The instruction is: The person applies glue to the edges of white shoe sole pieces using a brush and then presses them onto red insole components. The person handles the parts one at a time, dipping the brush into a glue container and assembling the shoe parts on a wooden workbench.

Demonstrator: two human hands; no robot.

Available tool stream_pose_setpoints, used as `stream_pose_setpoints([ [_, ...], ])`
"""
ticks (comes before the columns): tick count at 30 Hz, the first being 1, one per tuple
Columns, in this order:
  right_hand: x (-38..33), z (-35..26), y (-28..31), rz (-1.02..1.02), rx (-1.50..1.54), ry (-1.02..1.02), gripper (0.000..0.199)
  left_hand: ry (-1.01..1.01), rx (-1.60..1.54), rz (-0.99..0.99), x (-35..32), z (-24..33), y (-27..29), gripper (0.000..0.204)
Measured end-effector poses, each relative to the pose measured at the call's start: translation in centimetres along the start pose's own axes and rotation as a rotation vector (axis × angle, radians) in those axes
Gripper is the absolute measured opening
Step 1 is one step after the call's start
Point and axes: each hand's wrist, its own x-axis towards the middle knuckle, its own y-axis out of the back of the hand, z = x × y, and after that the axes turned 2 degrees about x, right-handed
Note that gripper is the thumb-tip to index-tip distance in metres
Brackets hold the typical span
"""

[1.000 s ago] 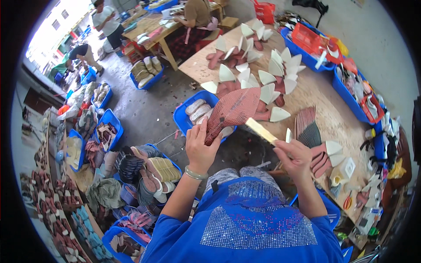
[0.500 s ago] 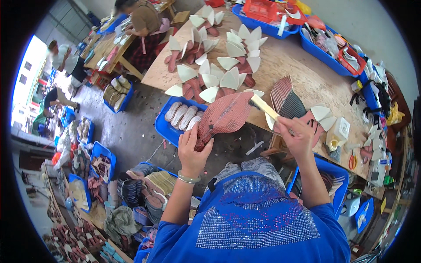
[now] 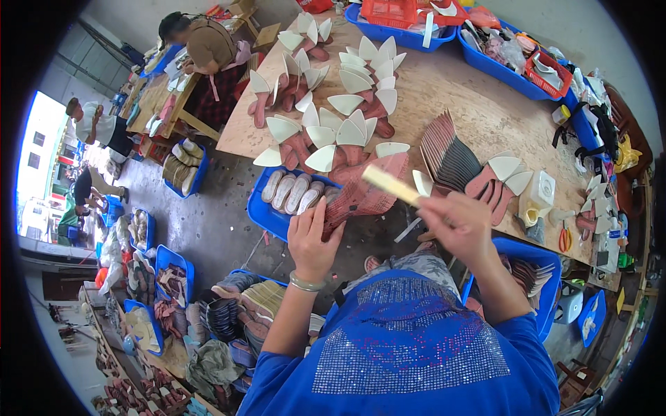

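Just off the near edge of the plywood table (image 3: 444, 83), we hold up a red-brown patterned piece (image 3: 371, 188) in our left hand (image 3: 313, 243); that thumb and those fingers are closed on its narrow end, and its broad part spreads toward the table; our right hand (image 3: 454, 222), close to the same edge, grips one end of a pale yellow stick (image 3: 390, 186) with its fingers curled in; the hand and stick are slightly blurred, and the stick crosses in front of the piece, though we cannot tell whether the two touch.

On the table's left half we see clusters of white-tipped pieces (image 3: 355, 132); by its near edge lies a fanned stack (image 3: 451, 156), reddish and dark; farther right along that edge we find a white container (image 3: 541, 188) and orange-handled scissors (image 3: 565, 240); below the table's near left corner stands a blue bin (image 3: 269, 218) with pale soles (image 3: 297, 192) in a row; beyond the table's left side we see a co-worker (image 3: 208, 47) in a brown top, head bowed.
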Motion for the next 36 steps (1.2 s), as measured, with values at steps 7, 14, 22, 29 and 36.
stream_pose_setpoints([
  [7, 1.7, -1.2, -2.0, -0.050, -0.140, 0.085, 0.013, -0.017, 0.059, 0.081, -0.5, -0.4, 0.3, 0.058],
  [14, 2.7, 2.9, -1.7, -0.020, -0.257, -0.145, 0.009, 0.092, 0.046, 0.109, -2.7, -1.6, 1.5, 0.059],
  [22, 3.3, -5.3, -3.3, -0.270, -0.024, 0.170, 0.011, 0.148, 0.058, 0.134, -3.8, -2.3, 2.5, 0.060],
  [29, 4.0, 1.0, -4.3, -0.033, -0.298, 0.013, 0.007, 0.221, 0.009, 0.125, -5.2, -2.8, 3.3, 0.060],
  [36, 3.8, -6.7, -4.9, -0.264, -0.111, 0.167, 0.009, 0.192, 0.023, 0.170, -5.4, -3.3, 3.4, 0.059],
])
